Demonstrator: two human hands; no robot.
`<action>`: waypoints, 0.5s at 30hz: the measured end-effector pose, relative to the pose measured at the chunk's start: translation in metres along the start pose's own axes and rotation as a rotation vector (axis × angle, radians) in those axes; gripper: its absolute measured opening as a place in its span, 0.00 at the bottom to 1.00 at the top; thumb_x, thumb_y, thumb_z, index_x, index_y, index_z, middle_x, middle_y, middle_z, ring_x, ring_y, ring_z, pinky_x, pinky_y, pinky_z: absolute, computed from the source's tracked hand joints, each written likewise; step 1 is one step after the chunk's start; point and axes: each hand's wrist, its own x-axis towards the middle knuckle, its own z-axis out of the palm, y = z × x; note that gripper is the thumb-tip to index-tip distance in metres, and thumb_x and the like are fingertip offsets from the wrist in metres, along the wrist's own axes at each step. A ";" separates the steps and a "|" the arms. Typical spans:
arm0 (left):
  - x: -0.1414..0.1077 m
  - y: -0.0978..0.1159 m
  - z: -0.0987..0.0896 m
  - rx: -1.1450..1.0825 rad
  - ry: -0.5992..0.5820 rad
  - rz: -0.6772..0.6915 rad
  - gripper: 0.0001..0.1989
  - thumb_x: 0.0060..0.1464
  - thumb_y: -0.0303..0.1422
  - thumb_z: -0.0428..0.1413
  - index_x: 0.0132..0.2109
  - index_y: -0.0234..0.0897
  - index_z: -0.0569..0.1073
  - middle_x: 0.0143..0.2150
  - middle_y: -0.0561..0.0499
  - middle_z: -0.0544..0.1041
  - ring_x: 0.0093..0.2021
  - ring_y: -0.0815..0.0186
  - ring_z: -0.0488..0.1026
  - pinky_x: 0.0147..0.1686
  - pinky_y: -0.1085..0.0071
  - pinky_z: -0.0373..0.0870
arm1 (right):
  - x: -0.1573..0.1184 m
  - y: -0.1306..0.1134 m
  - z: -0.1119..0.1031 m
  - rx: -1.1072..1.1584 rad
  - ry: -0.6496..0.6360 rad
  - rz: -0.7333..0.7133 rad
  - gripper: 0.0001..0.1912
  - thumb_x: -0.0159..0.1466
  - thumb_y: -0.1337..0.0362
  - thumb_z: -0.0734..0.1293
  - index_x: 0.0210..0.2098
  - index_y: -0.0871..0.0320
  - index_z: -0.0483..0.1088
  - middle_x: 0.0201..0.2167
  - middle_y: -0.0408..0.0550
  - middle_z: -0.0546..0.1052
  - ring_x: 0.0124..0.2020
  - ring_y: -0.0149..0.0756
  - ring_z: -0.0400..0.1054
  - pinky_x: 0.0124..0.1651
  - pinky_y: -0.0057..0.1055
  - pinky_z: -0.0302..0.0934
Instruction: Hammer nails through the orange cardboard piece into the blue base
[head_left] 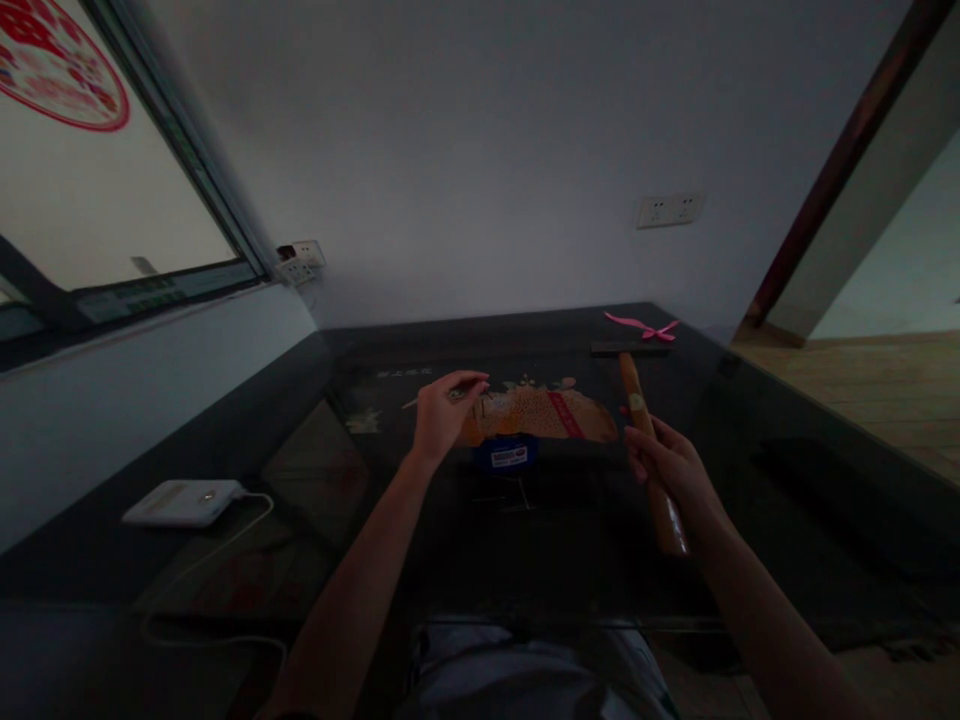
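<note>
My right hand (667,465) is wrapped round the wooden handle of a hammer (636,400); its dark head points away from me. My left hand (448,410) is closed in a pinch over the middle of the dark table, with a thin light stick showing at its left side. Just right of that hand lies a patterned orange piece with a red band (566,413). A blue object with a white label (510,454) sits at its near edge. Two thin, nail-like pieces (525,495) show faintly nearer to me.
A white power bank (185,503) with a white cable lies at the left of the table (360,345). Beyond the hammer head is a pink ribbon (652,329). The wall with sockets (670,210) stands behind the table. A dark flat shape (847,500) is at the right.
</note>
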 end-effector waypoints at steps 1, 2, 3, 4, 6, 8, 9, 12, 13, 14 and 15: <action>0.003 -0.006 0.005 0.031 -0.013 0.014 0.06 0.54 0.31 0.58 0.39 0.37 0.78 0.37 0.49 0.80 0.39 0.63 0.77 0.42 0.68 0.73 | 0.000 0.000 0.000 -0.002 0.001 -0.001 0.24 0.52 0.54 0.71 0.45 0.59 0.68 0.15 0.34 0.64 0.11 0.25 0.55 0.14 0.25 0.49; 0.004 -0.012 0.009 0.058 -0.028 0.024 0.06 0.54 0.30 0.58 0.39 0.37 0.78 0.38 0.49 0.80 0.39 0.63 0.77 0.43 0.67 0.73 | 0.000 0.000 0.000 -0.002 0.003 -0.002 0.24 0.52 0.54 0.71 0.45 0.59 0.68 0.15 0.34 0.65 0.11 0.25 0.55 0.14 0.25 0.49; 0.004 -0.017 0.012 0.080 -0.046 0.031 0.05 0.54 0.30 0.58 0.39 0.38 0.78 0.38 0.49 0.80 0.39 0.63 0.77 0.43 0.67 0.73 | -0.001 0.000 0.000 -0.002 0.004 -0.004 0.24 0.52 0.54 0.71 0.44 0.59 0.68 0.16 0.35 0.65 0.11 0.25 0.55 0.14 0.26 0.49; 0.003 -0.021 0.014 0.097 -0.062 0.038 0.05 0.54 0.29 0.58 0.39 0.38 0.78 0.38 0.49 0.80 0.39 0.63 0.77 0.43 0.66 0.73 | -0.001 -0.001 0.000 0.000 0.006 -0.005 0.24 0.52 0.54 0.71 0.44 0.58 0.68 0.17 0.35 0.65 0.11 0.25 0.56 0.15 0.26 0.49; 0.001 -0.026 0.014 0.112 -0.085 0.045 0.05 0.54 0.29 0.58 0.39 0.38 0.77 0.38 0.49 0.80 0.39 0.63 0.77 0.44 0.66 0.73 | -0.002 -0.001 0.001 0.005 0.011 -0.004 0.24 0.51 0.55 0.71 0.44 0.58 0.68 0.18 0.35 0.66 0.11 0.24 0.56 0.15 0.26 0.50; -0.001 -0.027 0.013 0.106 -0.094 0.039 0.05 0.54 0.29 0.58 0.39 0.37 0.77 0.38 0.49 0.80 0.39 0.63 0.77 0.44 0.66 0.73 | -0.002 -0.002 0.002 0.008 0.016 0.002 0.24 0.51 0.55 0.72 0.44 0.58 0.68 0.18 0.35 0.65 0.11 0.24 0.56 0.15 0.26 0.49; -0.001 -0.027 0.012 0.100 -0.095 0.035 0.05 0.54 0.29 0.58 0.39 0.37 0.77 0.38 0.49 0.80 0.39 0.63 0.77 0.43 0.66 0.73 | -0.002 -0.003 0.002 0.009 0.017 0.005 0.24 0.51 0.55 0.72 0.44 0.58 0.68 0.17 0.34 0.65 0.11 0.24 0.56 0.15 0.26 0.49; -0.002 -0.025 0.012 0.084 -0.110 0.019 0.05 0.54 0.29 0.57 0.39 0.36 0.77 0.37 0.49 0.80 0.38 0.63 0.77 0.42 0.67 0.74 | -0.002 -0.004 0.002 0.008 0.015 0.008 0.24 0.50 0.55 0.72 0.44 0.59 0.68 0.17 0.34 0.65 0.11 0.24 0.55 0.14 0.26 0.49; -0.003 -0.025 0.012 0.078 -0.118 0.011 0.06 0.54 0.30 0.57 0.39 0.36 0.77 0.37 0.49 0.81 0.37 0.63 0.78 0.41 0.67 0.74 | -0.002 -0.004 0.003 0.008 0.015 0.006 0.24 0.50 0.55 0.72 0.44 0.59 0.68 0.16 0.34 0.65 0.11 0.24 0.55 0.14 0.26 0.48; -0.003 -0.026 0.013 0.072 -0.125 0.004 0.06 0.54 0.30 0.57 0.39 0.36 0.77 0.36 0.49 0.81 0.36 0.63 0.78 0.41 0.67 0.74 | -0.002 -0.004 0.003 0.007 0.015 0.004 0.24 0.50 0.55 0.72 0.44 0.59 0.68 0.16 0.34 0.65 0.11 0.24 0.55 0.14 0.26 0.48; -0.003 -0.026 0.014 0.066 -0.131 0.000 0.06 0.54 0.30 0.57 0.39 0.36 0.77 0.36 0.49 0.81 0.36 0.64 0.78 0.41 0.67 0.74 | -0.002 -0.003 0.003 0.007 0.015 0.002 0.24 0.50 0.55 0.72 0.44 0.59 0.68 0.16 0.34 0.65 0.11 0.24 0.54 0.14 0.25 0.48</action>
